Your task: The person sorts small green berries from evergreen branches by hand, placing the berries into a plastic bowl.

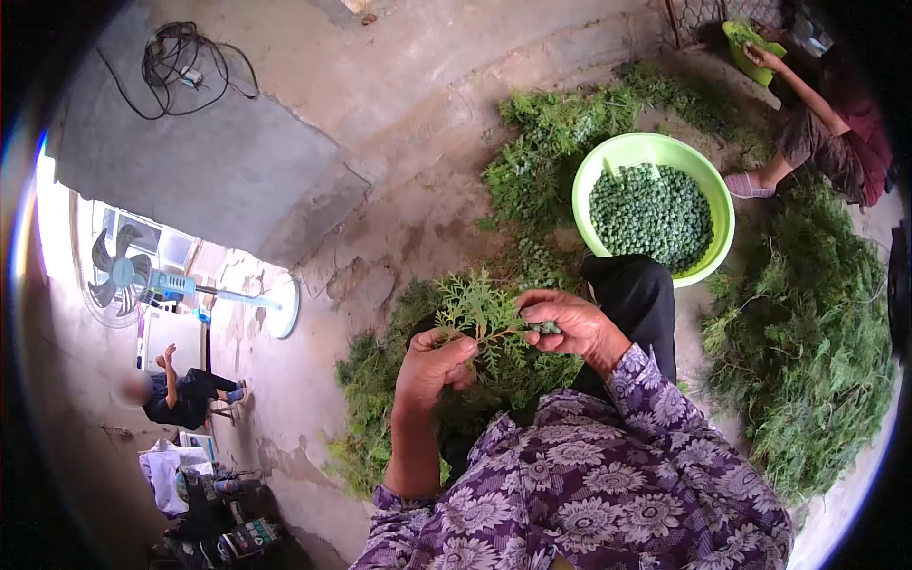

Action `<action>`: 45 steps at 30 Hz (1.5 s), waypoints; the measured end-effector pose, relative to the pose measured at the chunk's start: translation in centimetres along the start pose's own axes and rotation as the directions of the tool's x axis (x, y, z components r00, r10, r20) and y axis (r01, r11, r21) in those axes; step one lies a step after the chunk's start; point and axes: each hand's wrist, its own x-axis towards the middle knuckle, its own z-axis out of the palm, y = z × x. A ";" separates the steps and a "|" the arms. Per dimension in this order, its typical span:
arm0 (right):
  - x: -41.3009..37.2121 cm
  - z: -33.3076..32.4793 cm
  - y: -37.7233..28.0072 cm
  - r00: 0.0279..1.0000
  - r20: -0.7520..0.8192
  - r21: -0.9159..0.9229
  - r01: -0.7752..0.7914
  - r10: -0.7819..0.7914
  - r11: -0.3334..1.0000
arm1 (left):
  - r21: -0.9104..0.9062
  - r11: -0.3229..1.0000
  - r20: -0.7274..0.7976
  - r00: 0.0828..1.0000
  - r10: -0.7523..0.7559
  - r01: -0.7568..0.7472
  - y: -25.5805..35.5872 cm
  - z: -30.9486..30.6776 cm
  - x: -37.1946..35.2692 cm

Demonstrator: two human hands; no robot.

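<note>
My left hand [432, 369] pinches the stem of a flat-leaved evergreen sprig [483, 313] in front of my lap. At the sprig's right side, my right hand [572, 326] is closed, with small green seed cones [544, 328] showing between thumb and fingers. Just beyond my right knee stands a light green plastic basin [724, 204], holding a heap of the same round green cones [651, 214]. More cut evergreen branches [375, 399] lie under and beside my hands.
Large branch piles [807, 332] lie to the right and behind the basin. At upper right, a seated person [836, 142] handles greenery over a yellow-green container [750, 52]. Leftward are a standing fan [123, 271], another seated person [180, 394] and a coiled black cable [180, 66].
</note>
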 end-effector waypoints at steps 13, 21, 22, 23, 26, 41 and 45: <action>0.3 1.6 0.0 1.000 -0.010 -0.010 0.003 -0.003 1.000 | -0.061 0.988 -0.197 0.972 0.129 -0.143 -2.6 0.0 1.9; 0.8 2.6 0.9 0.988 -0.153 -0.183 -0.022 -0.006 0.983 | 0.123 0.989 -0.242 0.964 0.113 -0.085 -1.8 3.5 2.5; 0.7 2.3 0.9 0.988 -0.154 -0.184 -0.028 0.000 0.982 | 0.118 0.989 -0.246 0.963 0.112 -0.085 -2.2 3.3 2.6; 0.7 2.1 0.8 0.993 -0.115 -0.205 -0.026 0.002 0.979 | 0.139 0.983 -0.271 0.951 0.153 -0.118 -2.9 2.9 3.2; 0.9 1.9 0.8 0.993 -0.116 -0.223 -0.013 -0.013 0.975 | 0.129 0.984 -0.300 0.941 0.160 -0.127 -4.1 2.1 3.9; 0.7 2.0 0.7 0.974 -0.217 -0.159 0.035 -0.069 0.987 | 0.031 0.992 -0.389 0.912 0.127 -0.125 -4.6 1.7 4.1; 0.8 1.6 1.0 0.975 -0.192 -0.176 0.074 -0.108 0.982 | 0.013 0.992 -0.376 0.918 0.123 -0.127 -4.3 2.2 4.1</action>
